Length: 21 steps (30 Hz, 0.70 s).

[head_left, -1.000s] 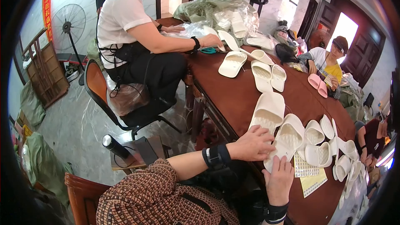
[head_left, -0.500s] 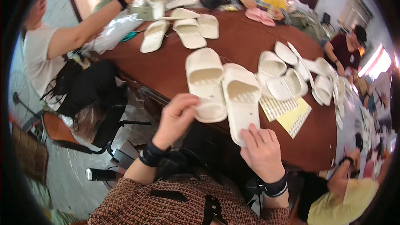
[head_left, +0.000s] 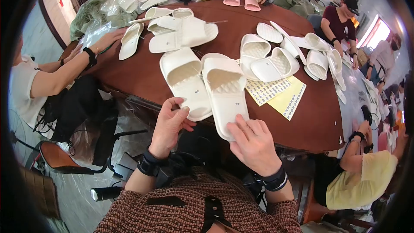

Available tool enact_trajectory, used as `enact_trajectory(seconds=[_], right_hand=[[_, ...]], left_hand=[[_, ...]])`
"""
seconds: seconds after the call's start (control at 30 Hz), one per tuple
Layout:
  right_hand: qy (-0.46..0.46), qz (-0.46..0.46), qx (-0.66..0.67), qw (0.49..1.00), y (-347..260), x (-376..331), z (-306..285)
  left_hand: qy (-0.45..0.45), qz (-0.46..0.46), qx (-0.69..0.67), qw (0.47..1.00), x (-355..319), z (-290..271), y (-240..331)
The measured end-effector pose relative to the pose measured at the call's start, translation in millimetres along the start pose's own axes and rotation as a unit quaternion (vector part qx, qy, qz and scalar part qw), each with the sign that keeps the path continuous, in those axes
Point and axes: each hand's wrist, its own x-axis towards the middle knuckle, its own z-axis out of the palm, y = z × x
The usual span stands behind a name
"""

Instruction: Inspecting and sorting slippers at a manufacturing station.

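Observation:
Two white slide slippers lie side by side before me at the table's near edge, heels toward me. My right hand (head_left: pixel 254 143) grips the heel of the right slipper (head_left: pixel 224 97), fingers on its insole. At the left slipper's (head_left: pixel 189 92) heel edge is my left hand (head_left: pixel 169 125). Its thumb touches the side and other fingers curl partly out of sight beneath. Each insole bears a small dark printed mark. Beside the right slipper, yellow sticker sheets (head_left: pixel 288 99) lie partly under another white slipper (head_left: pixel 276 65).
White slippers pile up at the right (head_left: pixel 317 62) and far left (head_left: pixel 183 32) of the brown-covered table (head_left: pixel 297 127). A co-worker's arm (head_left: pixel 71 71) reaches in from the left. Across the table, a person handles pink slippers (head_left: pixel 252 3). A chair (head_left: pixel 60 157) stands at lower left.
My view has shifted, moving the scene leftward. The left co-worker's raised hand has come down to the table. Far-left slippers now lie differently, and the pink slippers are apart. My right hand keeps its grip.

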Motion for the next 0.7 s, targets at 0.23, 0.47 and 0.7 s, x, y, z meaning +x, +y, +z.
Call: enact_trajectory(seconds=[0.23,0.47,0.7], right_hand=[[-0.004,0.039,0.07,0.997,-1,-12,6],[0.073,0.259,0.218,0.938,11,-47,14],[0.067,0.396,0.536,0.743,0,-55,25]], left_hand=[[-0.01,0.023,-0.052,0.998,1,3,-6],[-0.01,-0.006,-0.057,0.998,-12,-6,9],[-0.053,-0.011,-0.008,0.999,-21,-24,1]])
